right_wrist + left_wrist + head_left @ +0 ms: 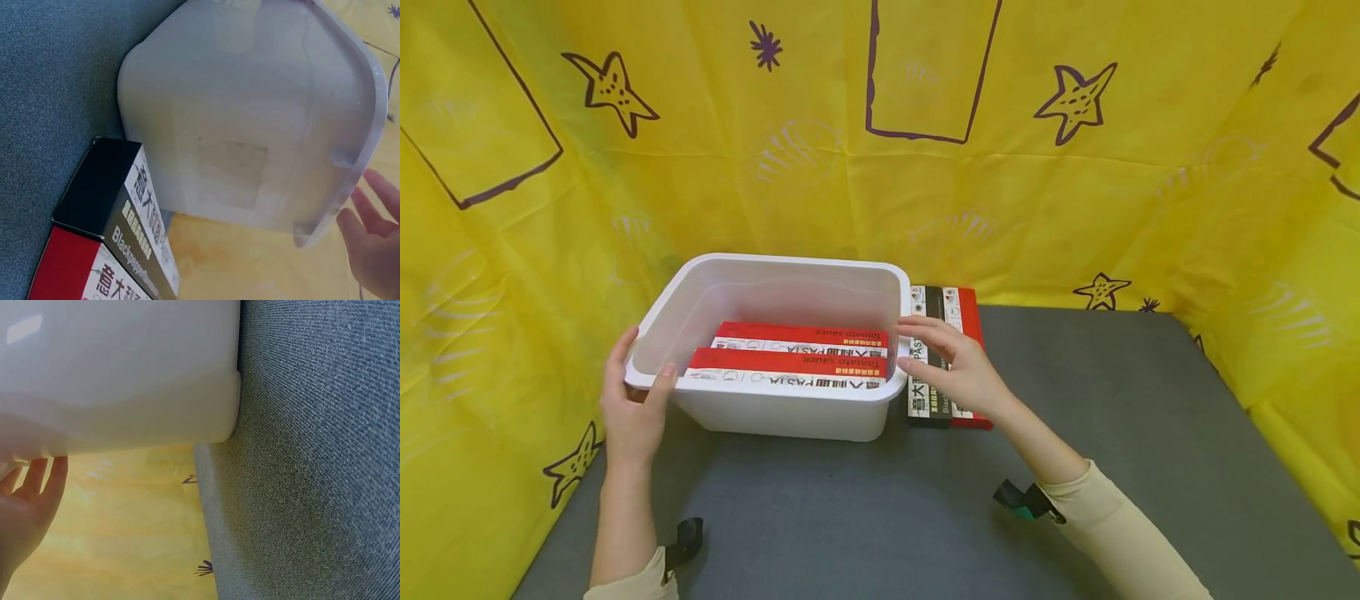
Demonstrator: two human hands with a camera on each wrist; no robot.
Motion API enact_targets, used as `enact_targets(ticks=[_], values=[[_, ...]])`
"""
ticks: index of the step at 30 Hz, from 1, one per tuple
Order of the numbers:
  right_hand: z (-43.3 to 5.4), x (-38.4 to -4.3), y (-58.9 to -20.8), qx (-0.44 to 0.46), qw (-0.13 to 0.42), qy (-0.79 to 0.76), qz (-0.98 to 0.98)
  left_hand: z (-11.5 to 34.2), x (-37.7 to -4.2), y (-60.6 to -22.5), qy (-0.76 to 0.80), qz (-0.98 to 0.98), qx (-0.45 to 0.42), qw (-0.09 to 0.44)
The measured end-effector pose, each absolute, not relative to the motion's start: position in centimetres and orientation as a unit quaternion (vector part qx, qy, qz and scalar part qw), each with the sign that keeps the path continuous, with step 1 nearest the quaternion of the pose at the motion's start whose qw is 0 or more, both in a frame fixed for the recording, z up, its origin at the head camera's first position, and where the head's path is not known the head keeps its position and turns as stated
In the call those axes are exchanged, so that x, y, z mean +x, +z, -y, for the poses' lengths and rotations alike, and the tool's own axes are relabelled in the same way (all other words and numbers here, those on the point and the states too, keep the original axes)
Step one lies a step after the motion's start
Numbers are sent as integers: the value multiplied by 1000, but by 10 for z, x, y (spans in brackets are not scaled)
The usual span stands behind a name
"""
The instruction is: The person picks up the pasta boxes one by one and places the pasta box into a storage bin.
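A white plastic bin (782,412) stands on the grey tabletop. Inside lie two red-and-white pasta boxes, one farther back (805,335) and one nearer the front (786,363), marked "Tomato sauce". My left hand (634,412) grips the bin's front left corner, thumb over the rim and fingers along the outer left side; in the left wrist view those fingers (53,484) meet the wall. At the right rim, my right hand (958,367) has loosely extended fingers, with fingertips (347,220) at the rim's edge; whether all of them touch is unclear.
Right of the bin, a black pasta box (938,392) marked "Black pepper" and a red pasta box (973,333) lie side by side, partly under my right hand. A yellow patterned cloth (820,200) hangs behind and along both sides of the tabletop (850,517).
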State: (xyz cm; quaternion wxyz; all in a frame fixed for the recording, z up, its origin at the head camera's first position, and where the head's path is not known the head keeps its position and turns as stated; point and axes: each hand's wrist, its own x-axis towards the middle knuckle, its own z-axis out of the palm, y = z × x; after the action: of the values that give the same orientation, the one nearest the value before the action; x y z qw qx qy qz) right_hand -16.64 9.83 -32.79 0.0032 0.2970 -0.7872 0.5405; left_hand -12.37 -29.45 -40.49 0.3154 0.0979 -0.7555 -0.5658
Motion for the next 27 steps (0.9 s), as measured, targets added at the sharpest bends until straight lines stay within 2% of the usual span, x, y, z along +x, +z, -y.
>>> enact_targets(ticks=[8, 16, 27], values=[[-113, -186, -363, 289, 16, 564, 773, 294, -124, -405, -575, 751, 98, 311], [-131, -187, -375, 254, 19, 592, 765, 294, -124, -404, -566, 759, 119, 299], [-149, -186, -393, 154, -5, 595, 789, 293, -125, -404, -577, 750, 111, 304]])
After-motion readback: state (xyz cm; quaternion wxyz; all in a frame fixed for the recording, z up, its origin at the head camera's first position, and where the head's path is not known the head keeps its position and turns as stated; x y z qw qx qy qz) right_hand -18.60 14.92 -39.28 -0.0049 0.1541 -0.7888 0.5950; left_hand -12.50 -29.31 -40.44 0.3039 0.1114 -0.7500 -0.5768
